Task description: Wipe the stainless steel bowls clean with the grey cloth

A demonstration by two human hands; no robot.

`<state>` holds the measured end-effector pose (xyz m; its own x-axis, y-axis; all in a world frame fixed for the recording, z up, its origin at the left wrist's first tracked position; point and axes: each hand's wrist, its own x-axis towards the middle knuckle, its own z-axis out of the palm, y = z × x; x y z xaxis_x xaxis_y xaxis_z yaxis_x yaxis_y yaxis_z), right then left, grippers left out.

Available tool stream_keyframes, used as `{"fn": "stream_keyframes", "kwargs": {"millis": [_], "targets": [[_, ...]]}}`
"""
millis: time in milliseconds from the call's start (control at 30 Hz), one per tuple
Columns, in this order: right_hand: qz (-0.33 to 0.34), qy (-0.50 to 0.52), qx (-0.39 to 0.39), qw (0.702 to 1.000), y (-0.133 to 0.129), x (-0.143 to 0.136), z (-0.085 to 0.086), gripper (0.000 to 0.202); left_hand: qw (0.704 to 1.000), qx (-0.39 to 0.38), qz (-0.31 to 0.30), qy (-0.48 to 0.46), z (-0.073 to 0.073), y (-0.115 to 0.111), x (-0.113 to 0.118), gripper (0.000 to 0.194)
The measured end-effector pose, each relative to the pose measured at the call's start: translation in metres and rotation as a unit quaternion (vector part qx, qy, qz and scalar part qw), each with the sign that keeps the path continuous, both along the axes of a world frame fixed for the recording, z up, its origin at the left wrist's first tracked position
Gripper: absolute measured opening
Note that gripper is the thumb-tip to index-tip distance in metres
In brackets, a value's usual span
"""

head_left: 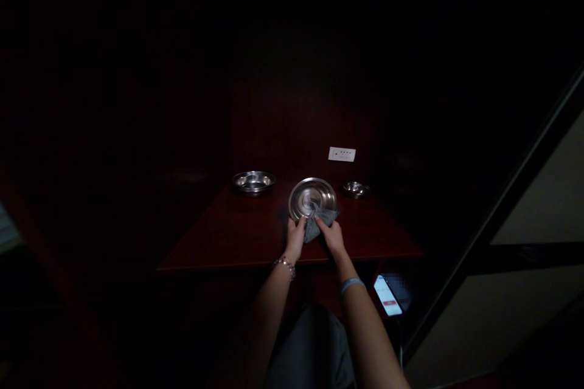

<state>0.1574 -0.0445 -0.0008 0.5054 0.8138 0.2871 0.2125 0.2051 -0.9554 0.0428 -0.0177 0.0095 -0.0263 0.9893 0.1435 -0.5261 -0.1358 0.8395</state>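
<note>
A shiny metal bowl (302, 196) is tilted up above the table, its inside turned toward me. My left hand (295, 236) grips its lower left rim, fingers closed. Bunched in my right hand (332, 234) is a grey cloth (312, 230), which lies over the bowl's lower right rim and reaches into its inside. The fingers of my right hand are mostly hidden by the cloth. A second metal bowl (254, 183) stands on the table at the left, and a smaller metal bowl (356, 189) stands at the right.
The dark red table (219, 243) has its front edge just before my lap. A white socket panel (342, 154) is on the back wall. A lit phone (387, 295) sits low at the right, below the tabletop. Surroundings are very dark.
</note>
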Motion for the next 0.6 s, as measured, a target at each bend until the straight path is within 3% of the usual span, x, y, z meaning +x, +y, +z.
{"fn": "stream_keyframes", "kwargs": {"millis": [333,600], "targets": [[0.029,0.026,0.001,0.999,-0.0003,-0.0010,-0.0004,0.059,1.000,0.005,0.023,0.014,-0.0015,0.0028,0.0011,0.033],[0.006,0.020,-0.004,1.000,0.0000,0.0006,-0.0012,0.055,1.000,-0.004,0.025,0.008,0.0022,0.0004,0.0004,0.027]]}}
